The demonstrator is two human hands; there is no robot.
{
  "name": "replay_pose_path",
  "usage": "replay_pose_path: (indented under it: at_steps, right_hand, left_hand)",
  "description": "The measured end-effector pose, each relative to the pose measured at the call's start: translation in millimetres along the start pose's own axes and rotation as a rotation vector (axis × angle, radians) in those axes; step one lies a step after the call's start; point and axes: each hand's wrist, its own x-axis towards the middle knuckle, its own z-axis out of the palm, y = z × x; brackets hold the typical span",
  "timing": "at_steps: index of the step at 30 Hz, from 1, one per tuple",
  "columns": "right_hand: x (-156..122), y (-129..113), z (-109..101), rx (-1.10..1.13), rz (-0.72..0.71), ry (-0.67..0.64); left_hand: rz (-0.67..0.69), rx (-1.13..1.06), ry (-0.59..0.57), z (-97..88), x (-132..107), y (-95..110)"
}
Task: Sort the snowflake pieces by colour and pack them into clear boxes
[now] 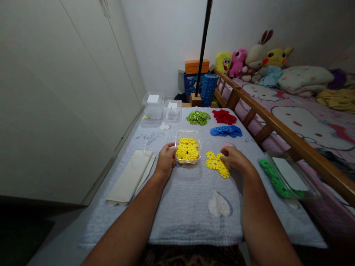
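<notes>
My left hand [166, 158] grips the left wall of a clear plastic container [188, 132], its thumb and fingers at the rim. Inside the container lie many yellow snowflake discs [187, 149]. To its right, a small loose pile of yellow snowflake discs [215, 162] is spread on the cloth. My right hand [235, 158] is at the right side of that pile, with thumb and fingers closed at a disc. The fingertips partly cover the disc.
Behind are piles of light green discs [198, 117], red discs [224, 116] and blue discs [226, 131]. Clear boxes [154, 107] stand back left. A folded cream cloth [130, 177] lies left; a lidded box of green discs [288, 177] sits right, beside the bed rail [266, 116].
</notes>
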Motion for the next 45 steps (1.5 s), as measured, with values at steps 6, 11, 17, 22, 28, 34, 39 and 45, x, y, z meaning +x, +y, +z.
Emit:
replay_pose_path:
  at_steps: [6,11,17,22,28,34,39,45]
  right_hand:
    - [-0.7,-0.7,-2.6,0.193,0.039,-0.053]
    - [-3.0,-6.9,-7.4,0.397,0.008,0.009]
    - [-0.2,-25.1,-9.0,0.466,0.042,0.263]
    - [-4.8,-67.1,2.6,0.473,-0.165,0.419]
    - [-13.3,-107.5,18.9,0.385,-0.36,0.499]
    - [-7.8,-114.5,28.2,0.319,-0.372,0.507]
    - [-4.6,-111.3,33.2,0.303,-0.346,0.44]
    - [-4.1,-90.5,22.2,0.321,-0.256,0.471]
  left_hand:
    - [-0.003,-0.013,0.005,0.8,-1.2,1.4]
    - [-0.011,-0.012,0.003,-0.2,0.3,0.1]
    - [-0.009,-0.008,-0.007,-0.6,0.3,-0.1]
    - [-0.025,-0.026,-0.005,0.1,-0.8,1.2]
    - [-0.044,-0.031,-0.001,1.2,-2.4,3.6]
    - [-0.044,-0.032,0.008,2.0,-3.5,5.3]
    - [-0.049,-0.035,0.007,1.5,-2.1,3.9]
    - [-0.039,-0.02,-0.001,0.7,-0.8,2.1]
